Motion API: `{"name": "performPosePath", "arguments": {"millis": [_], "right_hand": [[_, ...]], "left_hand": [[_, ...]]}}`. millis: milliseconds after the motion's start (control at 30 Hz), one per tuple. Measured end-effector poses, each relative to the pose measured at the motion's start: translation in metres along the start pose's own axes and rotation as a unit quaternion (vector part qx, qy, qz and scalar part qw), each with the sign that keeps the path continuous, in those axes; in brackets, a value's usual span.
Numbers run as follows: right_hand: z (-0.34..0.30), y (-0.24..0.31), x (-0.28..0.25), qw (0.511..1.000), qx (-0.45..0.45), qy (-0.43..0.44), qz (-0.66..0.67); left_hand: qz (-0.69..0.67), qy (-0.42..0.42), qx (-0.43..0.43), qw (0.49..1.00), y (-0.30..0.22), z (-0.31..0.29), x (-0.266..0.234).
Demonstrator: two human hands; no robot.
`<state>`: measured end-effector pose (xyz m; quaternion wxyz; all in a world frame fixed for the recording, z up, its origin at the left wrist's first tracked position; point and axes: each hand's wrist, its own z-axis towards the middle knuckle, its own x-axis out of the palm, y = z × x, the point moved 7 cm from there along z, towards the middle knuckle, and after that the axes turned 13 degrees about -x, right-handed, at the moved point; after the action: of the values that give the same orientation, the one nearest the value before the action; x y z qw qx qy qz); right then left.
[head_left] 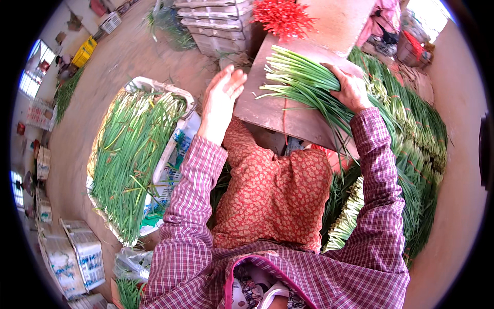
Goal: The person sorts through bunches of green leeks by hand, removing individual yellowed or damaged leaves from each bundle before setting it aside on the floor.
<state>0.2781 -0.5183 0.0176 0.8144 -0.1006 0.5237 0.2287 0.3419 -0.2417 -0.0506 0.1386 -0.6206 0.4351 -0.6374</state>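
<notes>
My right hand point(351, 88) is closed around a bunch of chives point(303, 77) over a low brown table point(260, 105). The pale stem ends fan out to the left, and the long green leaves trail over the near edge toward my right forearm. My left hand point(222, 100) is raised left of the table, apart from the bunch. Its fingers are stretched out and nothing is in it. A thin red tie point(285, 121) hangs over the table's front edge.
A white crate point(186, 98) of loose chives stands to my left. Tied chive bundles point(417, 129) are piled along the right wall. Red ties point(283, 18) lie heaped at the table's far end, beside stacked pale crates point(216, 31). More crates point(77, 257) stand at lower left.
</notes>
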Motion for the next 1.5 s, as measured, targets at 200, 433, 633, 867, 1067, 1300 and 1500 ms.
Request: {"name": "performPosePath", "arguments": {"millis": [200, 433, 633, 867, 1067, 1300, 1500], "right_hand": [[-0.017, -0.025, 0.066, 0.996, -0.009, 0.092, -0.009], [-0.009, -0.02, 0.056, 0.997, 0.008, 0.082, 0.0], [0.055, 0.072, 0.033, 0.976, -0.059, -0.041, 0.204], [0.132, 0.189, 0.132, 0.861, -0.039, 0.109, 0.495], [0.195, 0.203, 0.223, 0.831, 0.008, 0.126, 0.541], [0.244, 0.24, 0.249, 0.926, -0.121, 0.049, 0.355], [0.251, 0.242, 0.28, 0.92, -0.133, 0.131, 0.343]], "left_hand": [[0.12, -0.052, 0.012, 0.991, 0.018, -0.068, -0.048], [0.311, -0.186, 0.082, 0.929, -0.025, -0.172, -0.088], [0.447, -0.341, 0.187, 0.806, -0.116, -0.207, -0.145], [0.677, -0.337, 0.19, 0.626, -0.116, -0.164, -0.141], [0.664, -0.384, 0.195, 0.611, -0.138, -0.143, -0.152], [0.744, -0.38, 0.131, 0.533, -0.174, -0.102, -0.211], [0.759, -0.365, 0.021, 0.538, -0.172, -0.075, -0.245]]}}
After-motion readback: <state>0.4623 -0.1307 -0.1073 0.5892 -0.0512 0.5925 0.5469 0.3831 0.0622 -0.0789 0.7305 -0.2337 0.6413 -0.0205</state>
